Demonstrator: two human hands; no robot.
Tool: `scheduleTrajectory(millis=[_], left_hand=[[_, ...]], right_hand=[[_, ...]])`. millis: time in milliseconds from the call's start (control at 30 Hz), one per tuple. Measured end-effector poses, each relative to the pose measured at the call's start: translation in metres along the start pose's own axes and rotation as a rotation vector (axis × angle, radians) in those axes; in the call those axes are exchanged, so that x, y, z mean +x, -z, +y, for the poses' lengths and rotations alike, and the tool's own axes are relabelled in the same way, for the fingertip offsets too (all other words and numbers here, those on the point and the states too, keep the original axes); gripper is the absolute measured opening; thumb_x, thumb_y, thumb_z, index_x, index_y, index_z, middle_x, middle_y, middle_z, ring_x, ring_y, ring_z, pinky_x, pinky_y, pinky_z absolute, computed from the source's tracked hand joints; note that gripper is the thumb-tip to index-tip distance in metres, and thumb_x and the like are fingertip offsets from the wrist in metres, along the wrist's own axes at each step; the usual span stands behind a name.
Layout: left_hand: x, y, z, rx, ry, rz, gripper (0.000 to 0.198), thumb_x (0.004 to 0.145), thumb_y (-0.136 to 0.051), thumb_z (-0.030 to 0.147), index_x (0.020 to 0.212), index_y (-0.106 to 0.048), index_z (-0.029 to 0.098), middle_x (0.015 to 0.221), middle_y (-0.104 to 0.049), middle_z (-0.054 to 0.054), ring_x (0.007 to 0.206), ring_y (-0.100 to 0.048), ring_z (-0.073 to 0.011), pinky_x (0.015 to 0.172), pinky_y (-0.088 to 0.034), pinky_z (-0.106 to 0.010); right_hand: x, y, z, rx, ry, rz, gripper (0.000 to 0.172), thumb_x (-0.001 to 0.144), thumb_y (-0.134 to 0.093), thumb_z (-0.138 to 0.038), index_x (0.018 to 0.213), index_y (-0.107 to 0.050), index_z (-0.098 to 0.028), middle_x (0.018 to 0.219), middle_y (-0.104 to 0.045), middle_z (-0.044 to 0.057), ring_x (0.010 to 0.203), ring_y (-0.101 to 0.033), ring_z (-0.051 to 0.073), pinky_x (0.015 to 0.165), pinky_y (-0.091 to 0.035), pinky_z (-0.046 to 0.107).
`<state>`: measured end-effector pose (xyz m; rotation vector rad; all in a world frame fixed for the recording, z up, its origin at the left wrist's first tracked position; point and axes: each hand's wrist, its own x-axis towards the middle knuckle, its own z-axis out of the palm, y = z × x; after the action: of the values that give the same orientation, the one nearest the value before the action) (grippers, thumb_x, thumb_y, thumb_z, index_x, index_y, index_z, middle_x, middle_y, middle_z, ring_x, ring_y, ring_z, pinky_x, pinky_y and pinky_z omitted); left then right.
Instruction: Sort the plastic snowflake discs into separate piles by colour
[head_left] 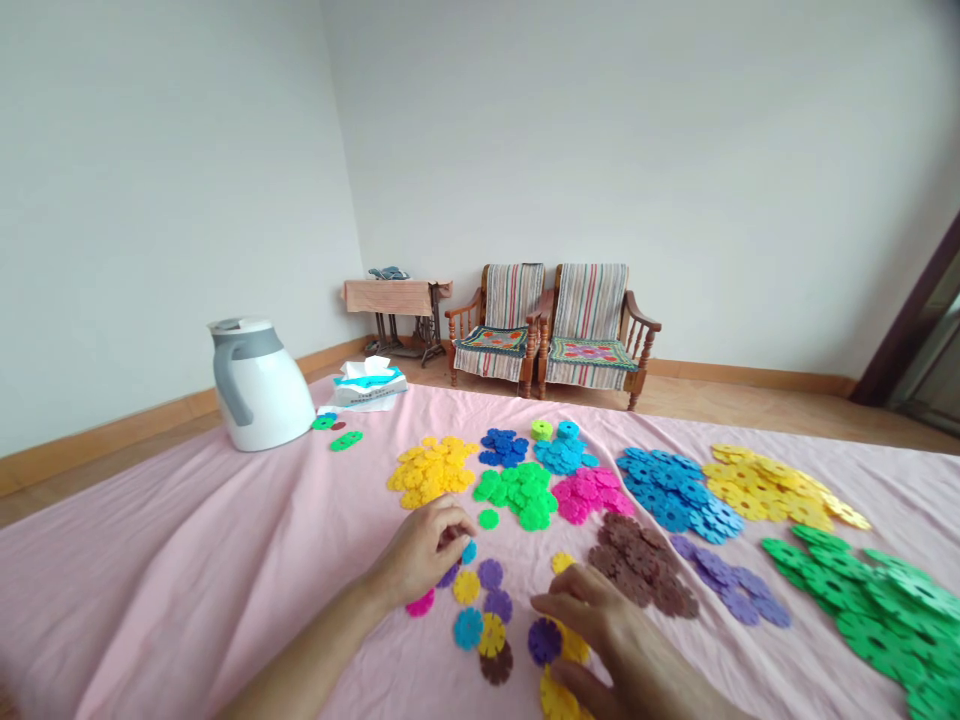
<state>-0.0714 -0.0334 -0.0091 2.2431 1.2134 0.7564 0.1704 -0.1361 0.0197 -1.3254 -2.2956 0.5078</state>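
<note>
My left hand (429, 548) is over the pink cloth with its fingers curled towards the thumb; whether anything is between them cannot be made out. Just below its fingertips is a light blue snowflake disc (469, 552), and a magenta disc (421, 603) lies under the wrist side. My right hand (600, 620) hovers with fingers apart over yellow discs (559, 692), beside a dark purple disc (544, 641). Between both hands lie loose discs: a yellow one (466, 587), a purple one (490, 574), a blue one (468, 628) and a brown one (496, 663).
Sorted piles surround the hands: yellow (433, 470), bright green (517, 492), magenta (592, 494), brown (641, 562), blue (667, 485) and dark green (877, 600). A white jug (274, 395) and tissue pack (367, 385) stand at back left. Two wooden chairs (589, 315) are beyond.
</note>
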Motion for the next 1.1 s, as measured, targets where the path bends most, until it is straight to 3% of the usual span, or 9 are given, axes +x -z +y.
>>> scheduleTrajectory(millis=[167, 333, 433, 533, 600, 700, 900, 1000, 1100], left_hand=[[0.000, -0.001, -0.001, -0.012, -0.004, 0.007, 0.024, 0.074, -0.048, 0.007, 0.084, -0.068, 0.017, 0.085, -0.060, -0.002, 0.069, -0.054, -0.0102, 0.062, -0.042, -0.019], [-0.001, -0.001, -0.002, -0.015, -0.008, 0.009, 0.024, 0.074, -0.048, 0.007, 0.084, -0.068, 0.017, 0.084, -0.060, -0.002, 0.069, -0.054, -0.0104, 0.061, -0.042, -0.019], [-0.001, 0.000, -0.001, -0.011, -0.010, 0.005, 0.023, 0.075, -0.048, 0.009, 0.084, -0.068, 0.017, 0.084, -0.060, -0.002, 0.070, -0.054, -0.0110, 0.062, -0.042, -0.019], [0.000, 0.001, 0.000, -0.002, -0.003, -0.003, 0.020, 0.076, -0.049, 0.011, 0.083, -0.067, 0.017, 0.084, -0.060, -0.002, 0.070, -0.054, -0.0115, 0.062, -0.042, -0.020], [0.001, 0.001, 0.000, 0.002, 0.000, -0.007, 0.019, 0.077, -0.050, 0.012, 0.084, -0.067, 0.017, 0.084, -0.061, -0.002, 0.069, -0.055, -0.0114, 0.062, -0.043, -0.020], [0.002, 0.000, -0.001, -0.003, -0.006, -0.001, 0.018, 0.078, -0.050, 0.013, 0.083, -0.067, 0.017, 0.084, -0.060, -0.002, 0.068, -0.055, -0.0112, 0.061, -0.043, -0.020], [0.001, 0.000, -0.002, 0.007, -0.002, 0.003, 0.017, 0.079, -0.051, 0.016, 0.083, -0.067, 0.018, 0.084, -0.061, -0.002, 0.070, -0.055, -0.0122, 0.063, -0.043, -0.021], [0.001, 0.000, -0.001, 0.007, -0.002, -0.006, 0.017, 0.079, -0.051, 0.017, 0.084, -0.067, 0.018, 0.085, -0.062, -0.002, 0.071, -0.055, -0.0125, 0.064, -0.043, -0.021], [0.001, 0.000, -0.001, 0.003, -0.009, -0.001, 0.017, 0.079, -0.051, 0.016, 0.084, -0.067, 0.018, 0.085, -0.061, -0.003, 0.071, -0.055, -0.0121, 0.064, -0.043, -0.021]], right_hand=[[0.005, -0.013, 0.002, -0.131, -0.014, -0.061, 0.016, 0.081, -0.056, -0.014, 0.087, -0.069, -0.022, 0.095, -0.064, 0.006, 0.088, -0.060, 0.019, 0.075, -0.048, 0.025], [0.002, -0.013, 0.006, -0.140, 0.033, 0.016, 0.028, 0.093, -0.040, -0.018, 0.091, -0.067, -0.023, 0.087, -0.064, 0.005, 0.081, -0.060, 0.017, 0.070, -0.046, 0.024], [0.000, 0.002, 0.015, -0.046, -0.036, 0.125, 0.028, 0.095, -0.038, -0.024, 0.084, -0.065, -0.022, 0.085, -0.063, 0.004, 0.080, -0.060, 0.017, 0.071, -0.045, 0.026], [-0.003, 0.029, 0.037, 0.019, -0.105, 0.198, 0.026, 0.093, -0.041, -0.028, 0.078, -0.062, -0.022, 0.076, -0.064, 0.002, 0.074, -0.059, 0.017, 0.068, -0.044, 0.029], [-0.008, 0.050, 0.059, 0.019, -0.217, 0.203, 0.023, 0.092, -0.040, -0.028, 0.089, -0.062, -0.024, 0.069, -0.065, 0.001, 0.061, -0.057, 0.017, 0.059, -0.043, 0.029], [-0.021, 0.075, 0.098, -0.062, -0.265, 0.216, 0.016, 0.083, -0.052, -0.027, 0.072, -0.064, -0.027, 0.066, -0.067, 0.001, 0.060, -0.057, 0.018, 0.056, -0.040, 0.030], [-0.040, 0.092, 0.149, -0.134, -0.305, 0.125, 0.022, 0.078, -0.057, -0.025, 0.057, -0.062, -0.026, 0.052, -0.061, 0.000, 0.051, -0.050, 0.016, 0.049, -0.034, 0.029], [-0.035, 0.090, 0.147, -0.155, -0.313, 0.222, 0.023, 0.081, -0.055, -0.033, 0.059, -0.062, -0.027, 0.056, -0.062, 0.000, 0.053, -0.052, 0.017, 0.052, -0.037, 0.030], [-0.022, 0.081, 0.126, -0.091, -0.296, 0.273, 0.022, 0.082, -0.054, -0.036, 0.064, -0.060, -0.027, 0.057, -0.062, 0.000, 0.054, -0.052, 0.017, 0.052, -0.038, 0.030]])
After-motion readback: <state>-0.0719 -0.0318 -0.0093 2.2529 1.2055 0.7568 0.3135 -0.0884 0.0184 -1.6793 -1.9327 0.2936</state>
